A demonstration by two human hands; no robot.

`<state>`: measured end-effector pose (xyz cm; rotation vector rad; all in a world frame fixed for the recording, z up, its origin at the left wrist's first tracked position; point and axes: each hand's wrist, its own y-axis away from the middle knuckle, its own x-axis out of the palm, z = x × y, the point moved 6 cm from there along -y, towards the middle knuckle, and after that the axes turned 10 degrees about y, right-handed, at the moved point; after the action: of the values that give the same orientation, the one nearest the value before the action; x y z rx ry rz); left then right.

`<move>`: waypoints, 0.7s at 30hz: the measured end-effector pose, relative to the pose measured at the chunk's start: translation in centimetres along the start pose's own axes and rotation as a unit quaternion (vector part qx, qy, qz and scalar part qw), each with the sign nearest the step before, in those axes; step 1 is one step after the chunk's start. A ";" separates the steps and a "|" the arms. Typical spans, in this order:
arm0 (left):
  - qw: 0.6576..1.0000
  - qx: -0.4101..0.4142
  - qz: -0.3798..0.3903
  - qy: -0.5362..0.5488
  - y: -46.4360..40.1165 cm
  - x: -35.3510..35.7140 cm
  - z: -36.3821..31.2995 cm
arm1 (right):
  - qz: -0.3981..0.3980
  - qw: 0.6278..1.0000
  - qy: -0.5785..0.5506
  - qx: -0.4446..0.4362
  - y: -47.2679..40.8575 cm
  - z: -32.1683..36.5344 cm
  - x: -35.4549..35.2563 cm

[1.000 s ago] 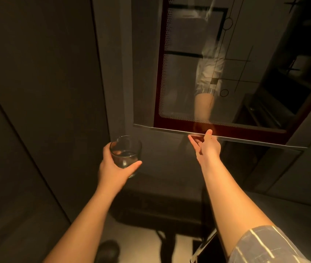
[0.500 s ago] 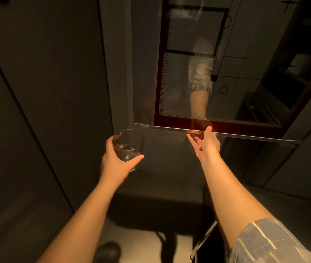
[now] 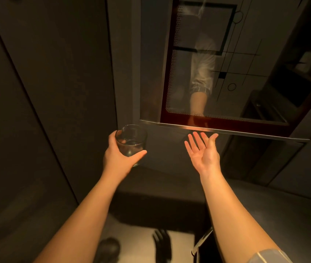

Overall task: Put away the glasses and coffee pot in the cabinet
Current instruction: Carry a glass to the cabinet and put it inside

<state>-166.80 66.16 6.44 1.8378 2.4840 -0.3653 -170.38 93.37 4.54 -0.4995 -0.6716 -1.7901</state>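
Note:
My left hand point(image 3: 119, 156) grips a short clear tumbler glass point(image 3: 131, 143) from below and the side, held upright at chest height left of centre. Above and to the right hangs a cabinet door point(image 3: 226, 69) with a dark red frame and a reflective glass panel; a metal strip runs along its lower edge point(image 3: 226, 130). Just under that strip, my right hand point(image 3: 203, 151) is palm up with fingers spread and straight, a small gap between the fingertips and the edge. No coffee pot is in view.
A tall dark panel point(image 3: 46, 82) fills the left side. Below the hands is a dark counter surface point(image 3: 170, 186), and a pale floor point(image 3: 135, 243) shows near the bottom. A metal-edged door or drawer point(image 3: 202, 242) stands at bottom centre-right.
My right hand has come off the cabinet door's lower edge, dropped slightly and turned palm up with fingers spread. The left hand with the glass has stayed in much the same place.

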 end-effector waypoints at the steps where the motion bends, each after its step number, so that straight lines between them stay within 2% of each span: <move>1: 1.000 -0.001 -0.002 0.001 0.0 -0.2 0.0 | 0.007 1.000 0.014 0.002 0.4 -0.5 0.3; 6: 1.000 -0.002 -0.009 0.004 0.1 -2.1 0.4 | 0.060 0.995 0.076 -0.004 2.4 -2.4 2.9; 10: 1.000 0.013 -0.015 0.009 -0.2 -4.4 0.2 | 0.119 0.974 0.189 -0.033 3.9 -4.0 7.2; 12: 1.000 0.014 -0.013 0.010 -0.7 -5.6 0.2 | 0.166 0.947 0.267 -0.061 4.7 -5.1 10.0; 15: 1.000 0.016 -0.018 0.011 -1.6 -7.6 0.3 | 0.242 0.875 0.402 -0.119 5.6 -7.3 13.9; 17: 1.000 0.013 -0.021 0.007 -2.4 -8.9 0.5 | 0.284 0.835 0.450 -0.143 6.1 -9.0 16.2; 21: 1.000 0.017 -0.013 -0.001 -4.7 -11.5 1.2 | 0.337 0.803 0.470 -0.141 6.1 -12.4 19.9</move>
<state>-167.90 53.84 7.95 1.8187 2.5175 -0.4119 -170.74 69.56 9.05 0.0277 0.4482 -1.2040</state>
